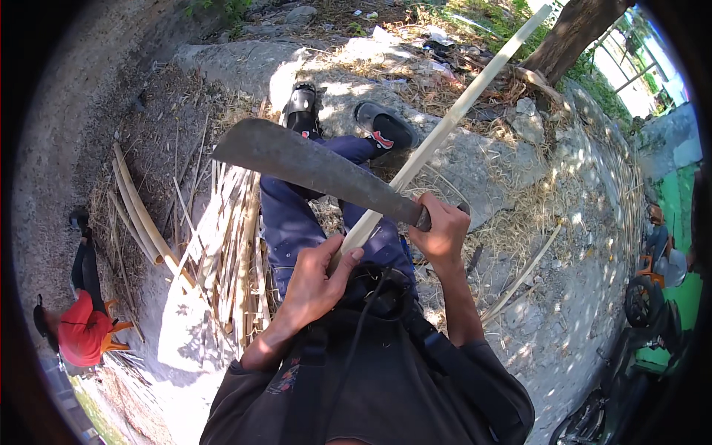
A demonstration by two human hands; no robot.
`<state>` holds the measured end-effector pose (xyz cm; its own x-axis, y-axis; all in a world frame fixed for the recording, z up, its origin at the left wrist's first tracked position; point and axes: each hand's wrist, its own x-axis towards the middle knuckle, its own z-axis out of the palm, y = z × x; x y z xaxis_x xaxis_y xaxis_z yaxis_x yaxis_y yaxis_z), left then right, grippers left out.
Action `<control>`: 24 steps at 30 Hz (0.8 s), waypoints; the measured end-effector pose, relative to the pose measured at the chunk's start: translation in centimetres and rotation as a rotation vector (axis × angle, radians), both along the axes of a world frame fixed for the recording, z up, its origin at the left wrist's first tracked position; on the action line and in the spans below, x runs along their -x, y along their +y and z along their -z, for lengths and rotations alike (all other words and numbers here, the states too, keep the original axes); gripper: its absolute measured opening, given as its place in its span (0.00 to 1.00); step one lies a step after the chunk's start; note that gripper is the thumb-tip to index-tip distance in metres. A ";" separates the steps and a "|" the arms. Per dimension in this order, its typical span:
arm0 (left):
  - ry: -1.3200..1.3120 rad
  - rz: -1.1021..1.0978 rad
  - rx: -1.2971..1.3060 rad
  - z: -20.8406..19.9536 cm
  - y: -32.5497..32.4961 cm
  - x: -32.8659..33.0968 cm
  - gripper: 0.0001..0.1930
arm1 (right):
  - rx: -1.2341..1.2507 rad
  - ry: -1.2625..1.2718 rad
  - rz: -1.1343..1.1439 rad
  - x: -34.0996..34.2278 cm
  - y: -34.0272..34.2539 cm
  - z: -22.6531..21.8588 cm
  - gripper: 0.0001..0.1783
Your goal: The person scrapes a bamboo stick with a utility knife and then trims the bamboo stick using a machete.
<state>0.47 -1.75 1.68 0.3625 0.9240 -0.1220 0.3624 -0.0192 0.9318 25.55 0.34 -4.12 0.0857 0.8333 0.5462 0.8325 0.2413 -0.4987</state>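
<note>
My left hand [317, 285] is closed round the lower end of a long pale bamboo strip [445, 133], just above my lap. The strip slants up and away to the right, past my feet. In my right hand [440, 228] is the handle of a machete [311, 167] with a broad, dark, worn blade. Its blade points left across my thighs and crosses in front of the strip, close to the handle. Whether the edge touches the strip I cannot tell. My legs are stretched out in dark blue trousers, with black shoes on the feet.
Beside my left leg lies a pile of split bamboo strips [236, 252], with thicker bamboo pieces [137, 200] farther left. A person in red [83, 330] sits at far left. A tree trunk [578, 37] stands far right; a motorcycle [641, 341] is at right. Shavings litter the rocky ground.
</note>
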 end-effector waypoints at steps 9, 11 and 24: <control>0.128 0.007 0.021 0.9 -2.6 3.2 0.14 | 0.081 0.075 0.327 -7.5 3.2 1.9 0.11; 0.122 -0.021 0.013 0.8 -1.6 1.9 0.15 | 0.086 0.128 0.257 -5.7 1.4 1.5 0.09; -0.070 -0.022 -0.082 1.2 -0.2 -1.5 0.10 | 0.109 0.029 -0.115 2.4 -2.7 0.5 0.10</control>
